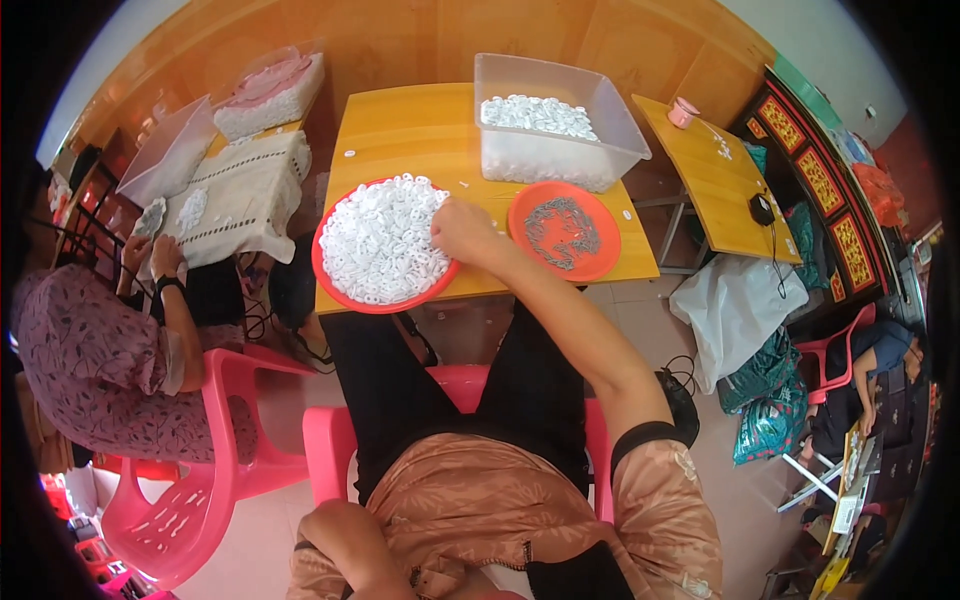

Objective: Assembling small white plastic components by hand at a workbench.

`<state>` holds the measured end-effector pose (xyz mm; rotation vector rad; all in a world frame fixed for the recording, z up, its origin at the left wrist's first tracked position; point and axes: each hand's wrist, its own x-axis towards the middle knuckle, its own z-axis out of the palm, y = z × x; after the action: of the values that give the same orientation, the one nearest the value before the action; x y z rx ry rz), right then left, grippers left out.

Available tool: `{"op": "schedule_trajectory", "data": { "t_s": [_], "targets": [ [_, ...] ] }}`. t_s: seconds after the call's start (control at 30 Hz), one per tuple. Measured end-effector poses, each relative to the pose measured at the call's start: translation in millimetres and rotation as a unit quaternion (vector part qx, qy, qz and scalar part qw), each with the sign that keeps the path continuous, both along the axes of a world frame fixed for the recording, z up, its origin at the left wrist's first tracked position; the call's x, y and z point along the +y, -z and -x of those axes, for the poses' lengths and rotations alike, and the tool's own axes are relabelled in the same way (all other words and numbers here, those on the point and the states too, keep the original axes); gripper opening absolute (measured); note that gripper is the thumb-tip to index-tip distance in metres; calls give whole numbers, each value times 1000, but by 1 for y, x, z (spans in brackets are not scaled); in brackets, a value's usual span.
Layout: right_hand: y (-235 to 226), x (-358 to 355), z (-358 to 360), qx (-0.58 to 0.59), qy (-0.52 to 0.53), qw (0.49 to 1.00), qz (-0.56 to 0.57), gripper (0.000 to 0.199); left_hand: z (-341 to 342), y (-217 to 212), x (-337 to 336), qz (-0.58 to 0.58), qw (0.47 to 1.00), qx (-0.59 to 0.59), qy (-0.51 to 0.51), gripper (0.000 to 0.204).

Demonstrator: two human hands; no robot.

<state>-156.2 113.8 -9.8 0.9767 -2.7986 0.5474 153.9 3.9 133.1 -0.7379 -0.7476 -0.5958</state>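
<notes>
Down by our lap, our left hand [345, 540] rests low; we cannot tell if it holds anything. Our right hand [462, 232] reaches to the red plate [330, 285] on the yellow table [410, 130], fingers curled onto the little white rings [380, 240] at its right edge. They look small, light and hard, and may slip, so pinching one by its rim seems best. Beside it sits an orange plate [605, 262] of grey metal bits [560, 228], then a clear box [620, 130] behind.

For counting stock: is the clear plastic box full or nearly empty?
Nearly empty: the clear plastic box holds only a shallow layer of small white parts.
</notes>
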Motion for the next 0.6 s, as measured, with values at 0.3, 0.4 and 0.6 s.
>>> {"op": "schedule_trajectory", "data": {
  "t_s": [0.3,0.4,0.6],
  "targets": [
    [-6,-24,-34,113,21,993,32,12,11,31,7,-12,989,-116,92,19],
    [1,-17,-36,119,36,992,31,11,39,45,0,10,903,-427,-41,8],
    [-19,-4,-62,8,5,976,219,17,104,88,8,-107,712,-692,51,19]
  ]
}}
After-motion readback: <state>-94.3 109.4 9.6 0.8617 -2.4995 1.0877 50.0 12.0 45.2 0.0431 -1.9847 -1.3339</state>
